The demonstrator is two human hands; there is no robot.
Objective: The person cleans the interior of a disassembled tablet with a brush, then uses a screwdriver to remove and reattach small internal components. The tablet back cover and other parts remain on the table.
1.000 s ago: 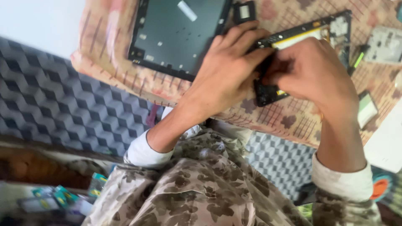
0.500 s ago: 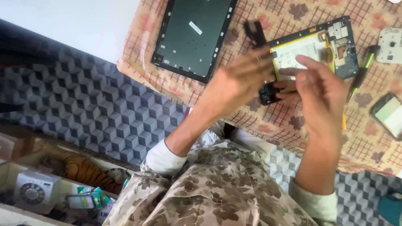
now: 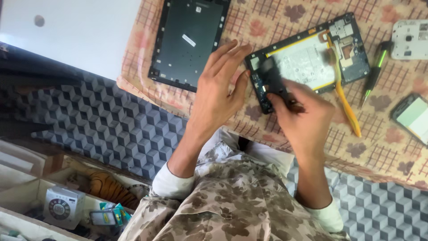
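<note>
Head view: right hand [image 3: 307,118] pinches a black part [image 3: 273,80]; left hand [image 3: 218,91] spread, empty.

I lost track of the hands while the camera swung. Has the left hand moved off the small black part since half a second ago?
Yes. The left hand now spreads open, left of the opened tablet, clear of the small black part, which the right hand holds.

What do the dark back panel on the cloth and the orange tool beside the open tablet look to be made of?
The back panel looks like matte moulded plastic, possibly with a metal sheet: a flat, dull grey face with a raised rim. The orange tool looks like smooth plastic: evenly coloured, thin and slightly curved. The right hand works next to it; what it grips is blurred.
</note>
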